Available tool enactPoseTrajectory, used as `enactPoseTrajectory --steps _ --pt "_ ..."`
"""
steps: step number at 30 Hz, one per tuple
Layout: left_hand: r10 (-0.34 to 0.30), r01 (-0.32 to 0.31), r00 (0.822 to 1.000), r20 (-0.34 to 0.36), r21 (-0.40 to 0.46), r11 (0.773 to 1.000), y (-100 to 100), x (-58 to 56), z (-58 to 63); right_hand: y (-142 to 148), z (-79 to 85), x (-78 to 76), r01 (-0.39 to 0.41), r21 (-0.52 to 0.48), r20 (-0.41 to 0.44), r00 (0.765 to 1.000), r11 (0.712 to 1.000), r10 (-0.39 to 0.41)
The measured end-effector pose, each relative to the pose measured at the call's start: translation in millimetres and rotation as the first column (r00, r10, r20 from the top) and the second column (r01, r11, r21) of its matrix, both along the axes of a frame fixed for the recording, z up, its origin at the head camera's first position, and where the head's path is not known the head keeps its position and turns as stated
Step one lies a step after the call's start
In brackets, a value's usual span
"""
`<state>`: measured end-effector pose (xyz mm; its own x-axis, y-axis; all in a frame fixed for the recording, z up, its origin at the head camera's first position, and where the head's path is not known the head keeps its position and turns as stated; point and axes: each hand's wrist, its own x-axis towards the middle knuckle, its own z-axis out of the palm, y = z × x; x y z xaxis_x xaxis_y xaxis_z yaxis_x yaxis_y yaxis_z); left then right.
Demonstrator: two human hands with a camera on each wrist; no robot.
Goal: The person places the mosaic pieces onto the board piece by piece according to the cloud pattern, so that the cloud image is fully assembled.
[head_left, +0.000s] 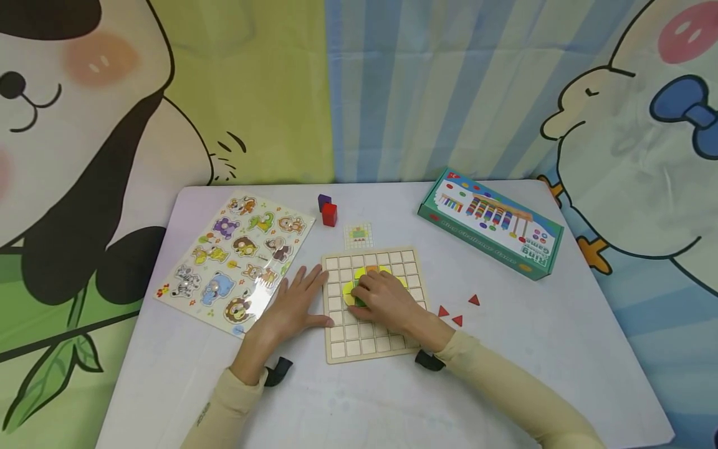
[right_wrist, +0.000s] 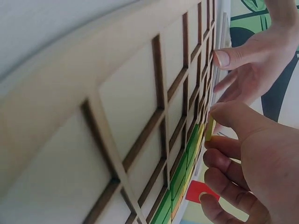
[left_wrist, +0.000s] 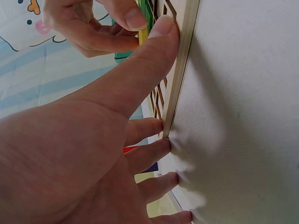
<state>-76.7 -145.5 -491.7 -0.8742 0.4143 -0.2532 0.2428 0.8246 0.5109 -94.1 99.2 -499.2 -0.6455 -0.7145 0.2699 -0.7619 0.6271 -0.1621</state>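
Observation:
A wooden grid board [head_left: 367, 347] lies on the table between both hands. My right hand [head_left: 387, 302] reaches over it and pinches a small yellow tile [right_wrist: 209, 129] between thumb and forefinger, close over the grid. Green tiles [right_wrist: 181, 179] sit in a row of its squares, beside yellow ones. An orange tile [head_left: 371, 269] shows past the knuckles, while the hand covers part of the pattern. My left hand [head_left: 291, 305] lies with spread fingers at the board's left edge, its thumb [left_wrist: 161, 30] on the frame and the other fingertips on the table.
Behind the board lies a small pattern card [head_left: 358, 236], with a red block [head_left: 330, 215] and a purple block [head_left: 323, 201] nearby. An animal puzzle board [head_left: 232, 255] is at left. A green game box [head_left: 490, 221] stands back right; three red triangles [head_left: 473, 300] lie right of the grid.

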Motion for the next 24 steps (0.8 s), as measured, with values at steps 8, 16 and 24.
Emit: enactPoseTrajectory --steps 8,16,24 --pt "-0.011 0.011 1.000 -0.001 -0.004 1.000 -0.9 0.3 -0.1 -0.3 -5.8 -0.6 0.007 0.042 -0.008 1.000 0.999 -0.007" --pt "-0.010 0.009 1.000 -0.013 -0.006 1.000 -0.7 0.5 0.8 -0.8 -4.1 0.0 0.008 0.048 -0.011 1.000 0.999 -0.007" --pt "0.003 -0.003 1.000 0.007 0.003 1.000 0.6 0.1 1.1 -2.2 -3.9 0.2 -0.003 0.043 -0.003 1.000 0.999 0.003"
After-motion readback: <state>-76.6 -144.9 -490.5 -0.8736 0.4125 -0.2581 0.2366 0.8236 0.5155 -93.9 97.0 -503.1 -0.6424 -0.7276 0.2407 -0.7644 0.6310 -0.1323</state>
